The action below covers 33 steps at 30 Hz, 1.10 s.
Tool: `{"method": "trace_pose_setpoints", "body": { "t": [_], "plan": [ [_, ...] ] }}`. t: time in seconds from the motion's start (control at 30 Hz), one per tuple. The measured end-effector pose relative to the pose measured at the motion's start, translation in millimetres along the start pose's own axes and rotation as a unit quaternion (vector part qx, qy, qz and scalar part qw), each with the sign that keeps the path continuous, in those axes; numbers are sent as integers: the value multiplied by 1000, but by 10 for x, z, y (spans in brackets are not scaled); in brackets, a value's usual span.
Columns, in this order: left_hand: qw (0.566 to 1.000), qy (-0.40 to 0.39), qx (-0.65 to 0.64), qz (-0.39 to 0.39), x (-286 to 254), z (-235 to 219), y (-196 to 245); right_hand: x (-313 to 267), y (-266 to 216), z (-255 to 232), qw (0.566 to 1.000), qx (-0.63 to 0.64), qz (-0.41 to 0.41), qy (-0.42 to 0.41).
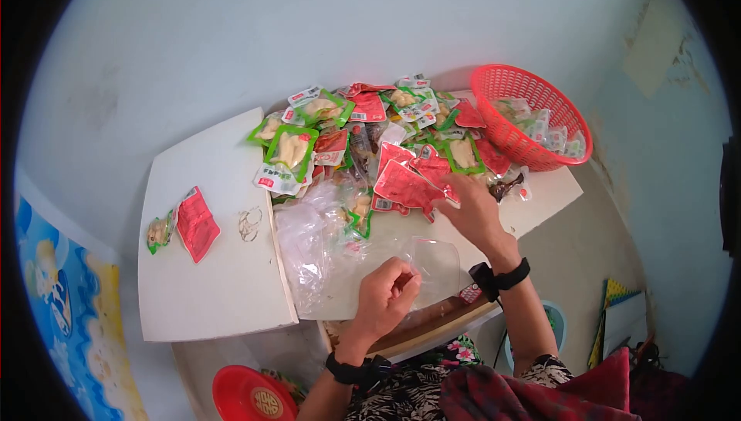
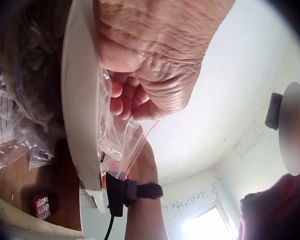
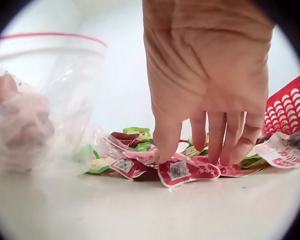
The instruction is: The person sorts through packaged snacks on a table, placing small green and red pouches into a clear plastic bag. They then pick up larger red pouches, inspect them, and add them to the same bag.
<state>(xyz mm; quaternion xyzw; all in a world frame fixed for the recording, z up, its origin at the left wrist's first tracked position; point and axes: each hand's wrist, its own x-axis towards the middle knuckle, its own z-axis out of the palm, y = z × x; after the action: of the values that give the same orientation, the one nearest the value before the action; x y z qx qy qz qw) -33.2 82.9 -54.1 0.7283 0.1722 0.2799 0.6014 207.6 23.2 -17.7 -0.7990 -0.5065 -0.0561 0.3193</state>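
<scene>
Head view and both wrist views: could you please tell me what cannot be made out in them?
- Small print on the red packets: too small, head view.
- Floor of the red basket: hidden by its packets, head view.
- Rest of the red basin: cut off by the bottom edge, head view.
- Fingers of the left hand: blurred behind the clear bag, right wrist view.

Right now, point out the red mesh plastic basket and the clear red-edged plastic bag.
Red basket (image 1: pixel 546 98): head view, inner wall.
Clear bag (image 3: pixel 72 77): right wrist view, below red edge.
</scene>
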Motion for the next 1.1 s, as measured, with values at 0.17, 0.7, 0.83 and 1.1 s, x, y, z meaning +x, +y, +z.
{"method": "trace_pose_setpoints", "body": {
  "t": [0.17,0.7,0.83,1.1],
  "plan": [
    [1000,1,-5,19,4,-6,-31,28,-218,24,993,-79,-57,-70],
    [1000,9,-22,-18,26,45,-47,-376,-176,-474,831,517,199,55],
    [990,21,-89,-109,68,80,89,-835,-333,-626,780,562,258,92],
    [995,4,-71,-67,60,218,220,-1338,-476,-478,748,599,286,12]
  ]
}}
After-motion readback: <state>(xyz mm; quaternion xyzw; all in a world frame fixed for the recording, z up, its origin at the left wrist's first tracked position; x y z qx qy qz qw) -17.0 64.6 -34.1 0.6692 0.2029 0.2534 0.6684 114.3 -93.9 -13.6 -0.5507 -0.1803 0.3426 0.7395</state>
